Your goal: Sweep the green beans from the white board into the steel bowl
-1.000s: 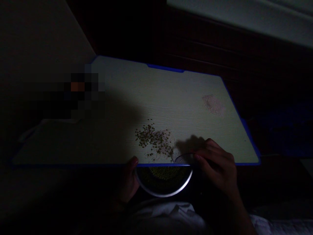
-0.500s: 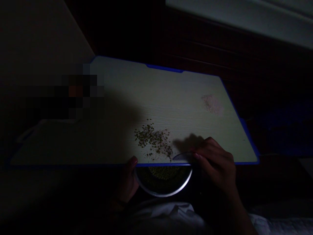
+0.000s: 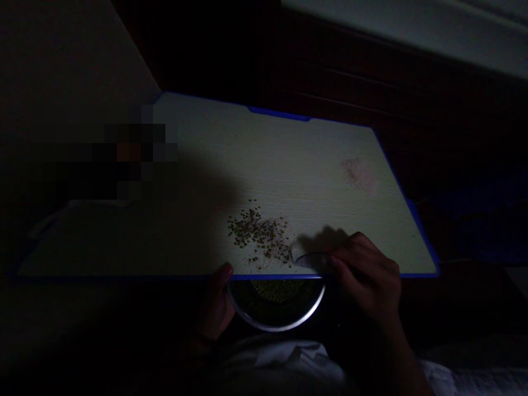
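A pale board [image 3: 297, 165] with a blue rim lies in front of me. My left hand [image 3: 218, 308] is closed at its near edge, thumb on the rim, its fingers below largely in shadow beside a metal bowl [image 3: 303, 316]. Small green beans [image 3: 280, 291] show inside the bowl, which sits partly beneath the edge. My right hand [image 3: 369, 275] pinches a thin, dark, curved blade-like piece [image 3: 311, 261], low against the board; darkness obscures its exact kind. The tip is by a scattered heap of green beans [image 3: 253, 231] mixed with pale bits.
A small patch of pinkish-white grains [image 3: 358, 175] lies at the board's right side. A blurred-out patch [image 3: 127, 154] covers something at the left. Pale cloth [image 3: 292, 355] shows below the bowl, and a light ledge [image 3: 412, 33] runs along the upper right.
My right hand and the curved piece have shifted slightly right, away from the bean heap. The left hand, bowl and board look nearly the same.
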A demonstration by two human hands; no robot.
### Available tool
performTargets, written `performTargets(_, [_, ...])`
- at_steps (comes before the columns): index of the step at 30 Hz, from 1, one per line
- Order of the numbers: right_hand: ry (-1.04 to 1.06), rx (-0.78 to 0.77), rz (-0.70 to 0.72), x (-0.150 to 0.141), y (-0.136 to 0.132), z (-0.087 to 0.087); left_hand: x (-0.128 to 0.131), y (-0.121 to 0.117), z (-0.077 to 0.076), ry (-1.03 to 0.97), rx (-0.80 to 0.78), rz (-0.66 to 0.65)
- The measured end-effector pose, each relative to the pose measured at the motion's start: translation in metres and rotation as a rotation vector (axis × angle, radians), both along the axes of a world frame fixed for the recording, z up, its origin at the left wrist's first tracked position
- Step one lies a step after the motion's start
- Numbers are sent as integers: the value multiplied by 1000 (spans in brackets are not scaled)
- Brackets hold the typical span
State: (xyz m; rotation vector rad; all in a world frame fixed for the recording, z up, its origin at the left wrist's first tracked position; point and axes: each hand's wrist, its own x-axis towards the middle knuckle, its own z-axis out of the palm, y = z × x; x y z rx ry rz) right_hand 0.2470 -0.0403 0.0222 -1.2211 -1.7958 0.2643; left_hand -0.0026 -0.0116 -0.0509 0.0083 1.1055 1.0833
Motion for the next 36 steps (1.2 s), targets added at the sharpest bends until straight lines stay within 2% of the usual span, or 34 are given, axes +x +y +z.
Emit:
performTargets(3, [42,12,-82,-1,-2,-1,0,-1,-2,8,22,7])
performTargets(8, [5,14,19,-1,-2,0,-2,-3,-7,-36,41,-45])
performTargets(15, [-11,22,27,0,-1,-1,-3,-1,-5,-42,26,-73])
performTargets(20, [11,38,17,-1,-1,-1,-1,-1,-3,-52,32,-38])
performTargets(25, [-1,46,109,-1,-2,0,-1,0,-4,-14,23,-17])
performTargets(30, [58,66,74,0,-4,-1,-2,-1,-6,2,15,-30])
performTargets(36, [-16,60,121,-1,-3,-1,-2,-2,-5,-20,3,-7])
